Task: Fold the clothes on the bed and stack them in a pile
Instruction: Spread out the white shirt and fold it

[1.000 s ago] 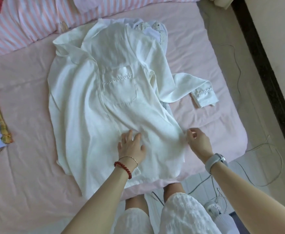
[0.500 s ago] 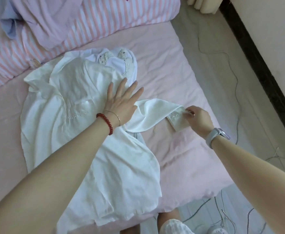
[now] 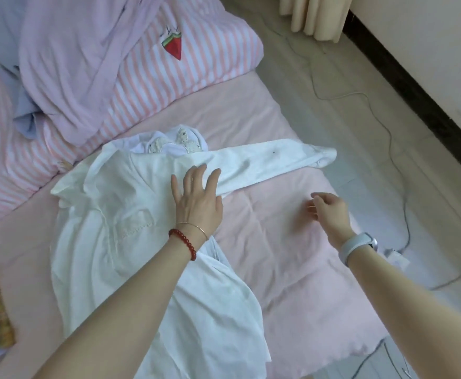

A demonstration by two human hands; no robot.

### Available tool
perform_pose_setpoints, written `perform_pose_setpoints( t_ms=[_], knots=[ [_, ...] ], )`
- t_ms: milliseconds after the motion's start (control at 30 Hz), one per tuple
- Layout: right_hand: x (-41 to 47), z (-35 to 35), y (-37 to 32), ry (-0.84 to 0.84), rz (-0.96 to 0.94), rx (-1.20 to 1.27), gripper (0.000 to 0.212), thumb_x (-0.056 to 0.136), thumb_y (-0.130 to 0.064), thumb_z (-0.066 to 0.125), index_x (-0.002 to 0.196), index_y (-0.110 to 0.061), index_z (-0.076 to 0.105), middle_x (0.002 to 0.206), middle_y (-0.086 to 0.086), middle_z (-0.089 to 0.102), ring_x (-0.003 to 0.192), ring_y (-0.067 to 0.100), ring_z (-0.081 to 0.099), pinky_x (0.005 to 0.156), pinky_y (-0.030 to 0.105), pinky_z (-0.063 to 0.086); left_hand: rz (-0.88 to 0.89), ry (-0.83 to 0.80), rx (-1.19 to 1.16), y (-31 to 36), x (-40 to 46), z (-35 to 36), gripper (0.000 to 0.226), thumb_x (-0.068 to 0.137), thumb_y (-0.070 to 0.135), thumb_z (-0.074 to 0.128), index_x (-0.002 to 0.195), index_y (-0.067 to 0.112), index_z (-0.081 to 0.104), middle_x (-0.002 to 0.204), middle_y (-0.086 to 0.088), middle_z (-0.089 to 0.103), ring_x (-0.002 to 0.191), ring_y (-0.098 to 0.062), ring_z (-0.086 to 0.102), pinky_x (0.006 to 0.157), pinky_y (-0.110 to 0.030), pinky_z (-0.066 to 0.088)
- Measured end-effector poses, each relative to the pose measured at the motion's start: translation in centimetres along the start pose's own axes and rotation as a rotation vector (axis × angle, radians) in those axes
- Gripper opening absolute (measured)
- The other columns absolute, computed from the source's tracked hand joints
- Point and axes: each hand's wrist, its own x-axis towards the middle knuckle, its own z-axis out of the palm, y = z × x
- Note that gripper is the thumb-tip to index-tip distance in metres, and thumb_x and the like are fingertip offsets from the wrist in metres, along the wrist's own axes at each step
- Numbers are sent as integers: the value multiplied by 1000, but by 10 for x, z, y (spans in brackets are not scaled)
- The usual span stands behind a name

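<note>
I am at the laying-out step with the white shirt, which lies face up on the pink bed, collar toward the striped quilt. My left hand presses flat, fingers spread, on the shirt's shoulder where the sleeve joins. That sleeve runs straight out from the shirt toward the bed's edge, cuff near the rim. My right hand hovers over bare sheet just below the sleeve, fingers loosely curled and holding nothing. Next, I judge, I must take the cuff and bring the sleeve across the shirt's chest, keeping the shoulder pinned so the body does not shift.
</note>
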Motion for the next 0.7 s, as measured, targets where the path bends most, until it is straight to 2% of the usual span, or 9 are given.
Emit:
perform_pose_setpoints(
  t_ms=[100, 200, 267, 333, 367, 467, 567, 633, 700],
  knots=[
    [-6, 39, -13, -98, 190, 466, 12, 93, -4, 45, 92, -4, 57, 81, 10, 62, 67, 20, 62, 60, 25, 56, -73, 69, 26, -9, -32, 13, 59, 68, 11, 74, 124, 10, 57, 131, -21, 50, 122, -39, 48, 101, -62, 28],
    [1, 64, -33, -107, 360, 766, 15, 93, -4, 46, 80, -8, 52, 76, 7, 59, 70, 18, 60, 58, 28, 56, -216, -162, 44, -32, -47, 26, 70, 85, 29, 60, 146, 20, 26, 154, -15, 15, 142, -35, 12, 111, -55, 12],
    [9, 73, -46, -106, 396, 882, 8, 94, -8, 48, 89, -6, 54, 82, 7, 61, 80, 21, 62, 68, 33, 56, -237, -307, 70, -47, -45, 37, 75, 90, 39, 50, 149, 27, 5, 157, -6, -9, 143, -31, -9, 114, -50, 3],
    [16, 76, -56, -108, 417, 986, 21, 94, -16, 53, 112, -7, 52, 101, 11, 63, 95, 26, 63, 81, 39, 55, -234, -380, 51, -52, -39, 42, 76, 91, 41, 48, 148, 31, 0, 156, -3, -17, 142, -29, -15, 114, -49, -1],
    [20, 76, -61, -96, 424, 1006, 25, 93, -18, 54, 116, -9, 51, 105, 11, 62, 97, 27, 63, 82, 41, 54, -243, -394, 28, -51, -37, 43, 75, 91, 41, 48, 148, 33, 0, 156, -2, -17, 142, -29, -15, 113, -49, -2],
    [21, 78, -77, 28, 333, 885, 3, 91, -14, 54, 94, -15, 53, 97, 8, 61, 88, 24, 62, 80, 40, 55, -285, -395, -79, -47, -33, 39, 69, 91, 42, 46, 148, 33, 7, 157, 0, -10, 143, -26, -14, 113, -48, -4],
    [3, 87, -94, 111, 34, 638, 21, 87, -8, 47, 69, -17, 43, 70, -1, 45, 63, 13, 44, 62, 26, 43, -336, -299, -341, -50, -37, 25, 58, 92, 32, 49, 145, 23, 26, 157, -3, 10, 144, -22, -1, 116, -39, 3],
    [-17, 97, -104, 125, -192, 461, 31, 87, -10, 49, 63, -18, 31, 64, -4, 32, 58, 9, 30, 56, 21, 32, -424, -176, -637, -56, -44, 10, 48, 92, 20, 52, 138, 13, 39, 150, -7, 28, 142, -19, 17, 115, -31, 14],
    [-44, 110, -116, 104, -396, 306, 36, 89, -12, 51, 64, -19, 27, 65, -3, 30, 61, 11, 29, 57, 24, 31, -560, -89, -899, -66, -56, -11, 37, 93, 16, 53, 129, 11, 49, 140, -4, 40, 133, -16, 33, 107, -23, 26]
  ],
)
